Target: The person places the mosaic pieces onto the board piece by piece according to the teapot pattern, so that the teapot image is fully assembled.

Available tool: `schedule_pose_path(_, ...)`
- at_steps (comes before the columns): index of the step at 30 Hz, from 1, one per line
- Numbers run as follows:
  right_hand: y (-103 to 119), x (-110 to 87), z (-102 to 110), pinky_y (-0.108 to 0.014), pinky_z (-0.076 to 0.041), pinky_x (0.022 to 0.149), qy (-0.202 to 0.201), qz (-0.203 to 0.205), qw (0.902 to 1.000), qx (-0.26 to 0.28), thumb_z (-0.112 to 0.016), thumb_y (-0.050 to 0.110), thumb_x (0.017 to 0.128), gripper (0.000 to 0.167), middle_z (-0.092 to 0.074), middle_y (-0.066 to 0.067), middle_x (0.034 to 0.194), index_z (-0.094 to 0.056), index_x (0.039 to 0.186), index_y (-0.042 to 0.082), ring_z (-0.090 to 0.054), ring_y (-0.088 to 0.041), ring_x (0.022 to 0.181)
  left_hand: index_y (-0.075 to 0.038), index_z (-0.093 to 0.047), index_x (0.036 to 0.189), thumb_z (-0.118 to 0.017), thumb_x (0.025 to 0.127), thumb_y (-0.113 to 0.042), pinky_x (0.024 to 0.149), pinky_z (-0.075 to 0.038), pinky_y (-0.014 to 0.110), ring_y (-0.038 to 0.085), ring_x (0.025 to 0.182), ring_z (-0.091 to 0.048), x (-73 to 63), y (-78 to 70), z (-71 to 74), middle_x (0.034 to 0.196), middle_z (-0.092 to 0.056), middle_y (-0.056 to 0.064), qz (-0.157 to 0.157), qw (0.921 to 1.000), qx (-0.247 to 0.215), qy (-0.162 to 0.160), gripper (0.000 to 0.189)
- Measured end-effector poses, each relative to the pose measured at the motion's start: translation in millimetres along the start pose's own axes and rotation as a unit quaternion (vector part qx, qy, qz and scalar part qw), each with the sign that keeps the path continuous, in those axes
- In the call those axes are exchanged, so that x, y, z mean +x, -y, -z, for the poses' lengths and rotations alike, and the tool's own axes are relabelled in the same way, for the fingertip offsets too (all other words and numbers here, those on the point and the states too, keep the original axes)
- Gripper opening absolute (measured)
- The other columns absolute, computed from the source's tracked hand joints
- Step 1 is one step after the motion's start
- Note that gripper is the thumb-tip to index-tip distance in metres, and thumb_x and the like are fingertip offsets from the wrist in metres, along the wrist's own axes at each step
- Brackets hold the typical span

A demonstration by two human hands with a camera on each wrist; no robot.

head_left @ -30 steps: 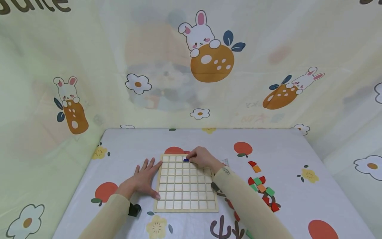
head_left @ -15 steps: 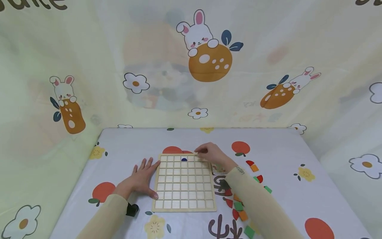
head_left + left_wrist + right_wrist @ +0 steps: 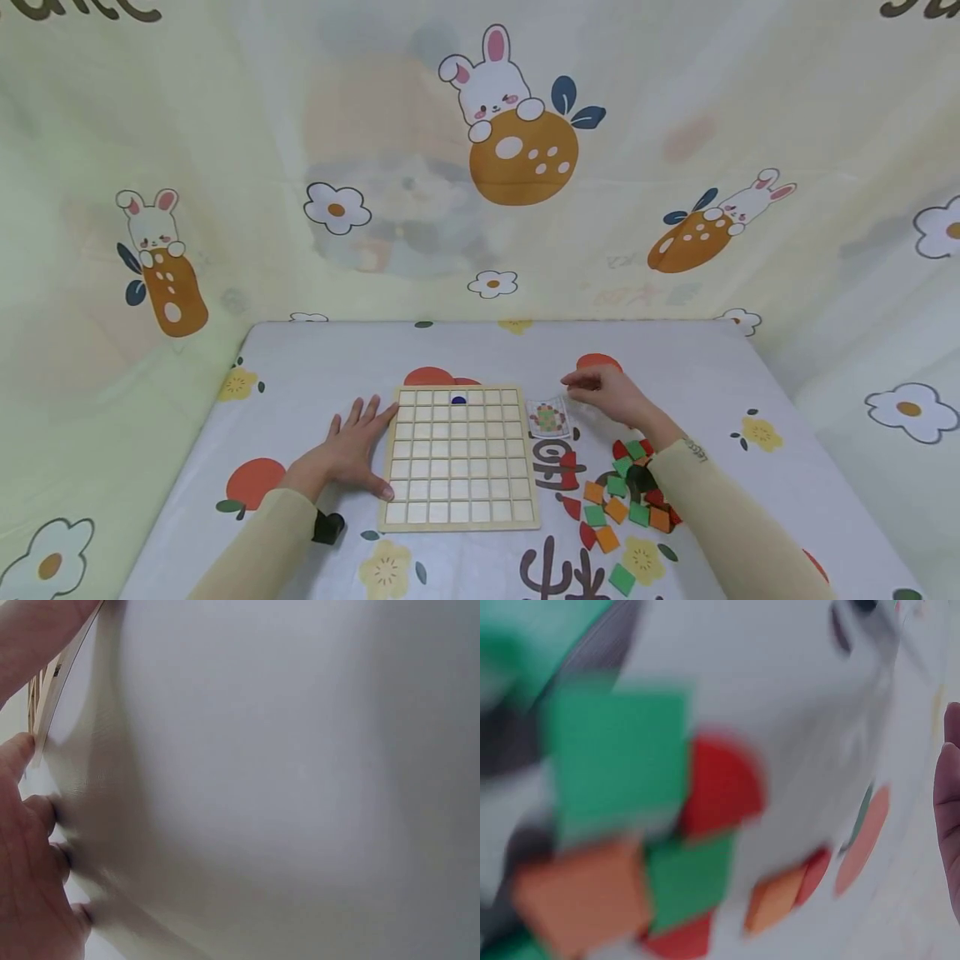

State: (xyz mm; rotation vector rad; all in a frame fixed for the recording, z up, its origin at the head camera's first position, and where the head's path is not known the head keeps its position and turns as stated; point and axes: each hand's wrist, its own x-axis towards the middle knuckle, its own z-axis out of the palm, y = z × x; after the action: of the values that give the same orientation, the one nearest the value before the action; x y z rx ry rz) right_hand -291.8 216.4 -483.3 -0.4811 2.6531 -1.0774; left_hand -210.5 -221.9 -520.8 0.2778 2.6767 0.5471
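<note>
A wooden grid board (image 3: 459, 527) lies flat on the table, with a dark blue half-round piece (image 3: 458, 401) in a cell of its far row. My left hand (image 3: 347, 452) is spread along the board's left side, thumb and fingertips touching the frame. In the left wrist view, a finger (image 3: 16, 754) meets the board's edge (image 3: 49, 705). My right hand (image 3: 611, 395) hovers right of the board, beyond a small printed card (image 3: 549, 418), fingers loosely bent, with nothing visible in them. In the right wrist view only part of that hand (image 3: 949, 802) shows.
Several green (image 3: 622, 579), orange (image 3: 607, 540) and red (image 3: 587, 534) flat pieces lie scattered right of the board, partly under my right forearm. A patterned cloth covers the table (image 3: 300, 375), and a printed curtain (image 3: 405, 275) hangs behind it.
My right hand has left the blue half-round piece in the far row and moved right, past the board's edge and the card. The left hand has stayed on the frame.
</note>
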Motion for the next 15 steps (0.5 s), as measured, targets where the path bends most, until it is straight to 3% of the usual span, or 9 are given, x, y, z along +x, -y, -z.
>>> schedule_pose_path(7,-31.1,-25.5,25.7,-0.033,-0.059,0.085,-0.012,-0.062,0.9979,-0.007,-0.063,0.013,0.101,0.032,-0.071,-0.022,0.123,-0.066,0.129,-0.002,-0.066,-0.027,0.102,-0.017,-0.021,0.164,-0.096,0.057,-0.054,0.122,-0.001,0.074,0.048,0.158,0.003,-1.7,-0.6,1.5,0.172,-0.008,0.02,0.0,1.0,0.004,-0.005,0.136)
schedule_pose_path(15,-59.4,-41.7,30.5,-0.038,-0.06,0.091,-0.036,-0.128,0.9911,-0.009,-0.063,0.016,0.102,0.036,-0.069,-0.022,0.123,-0.063,0.133,-0.003,-0.063,-0.027,0.103,-0.017,-0.022,0.164,-0.096,0.056,-0.055,0.122,-0.001,0.074,0.049,0.158,0.003,-2.2,-2.1,0.4,0.172,-0.008,0.02,-0.004,1.0,0.0,-0.001,0.136)
